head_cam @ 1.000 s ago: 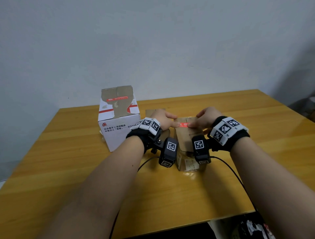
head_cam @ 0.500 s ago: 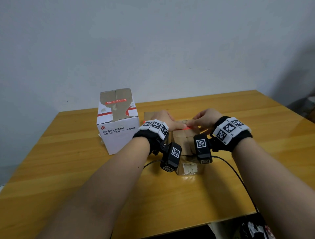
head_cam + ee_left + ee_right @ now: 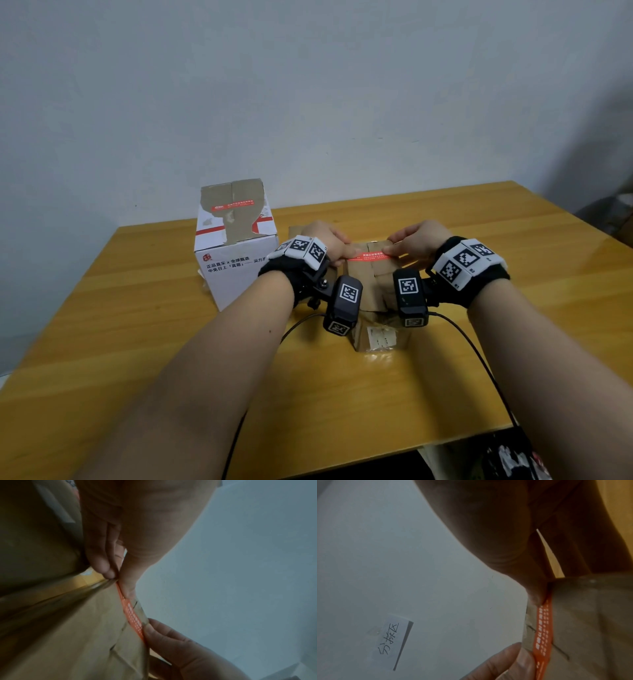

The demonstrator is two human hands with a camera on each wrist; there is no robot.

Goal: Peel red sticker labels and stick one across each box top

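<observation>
A brown cardboard box (image 3: 373,294) stands at the table's middle with its top flaps closed. A red sticker (image 3: 368,256) with white print lies stretched across that top. My left hand (image 3: 344,257) pinches the sticker's left end at the box edge, thumb on top. My right hand (image 3: 393,251) pinches the right end. The left wrist view shows the sticker (image 3: 132,612) running from my left thumb (image 3: 127,588) to the right hand's fingers (image 3: 154,630). In the right wrist view the sticker (image 3: 542,632) lies flat over the flap seam.
A white printed box (image 3: 236,274) stands to the left, with a red sticker (image 3: 234,206) across its torn brown top. Camera cables (image 3: 472,349) trail over the wooden table (image 3: 137,325) toward its front edge. A handwritten paper note (image 3: 392,641) hangs on the wall.
Both hands have stayed at the sticker's ends and drawn slightly apart, so more of the red strip shows between them on the brown box top.
</observation>
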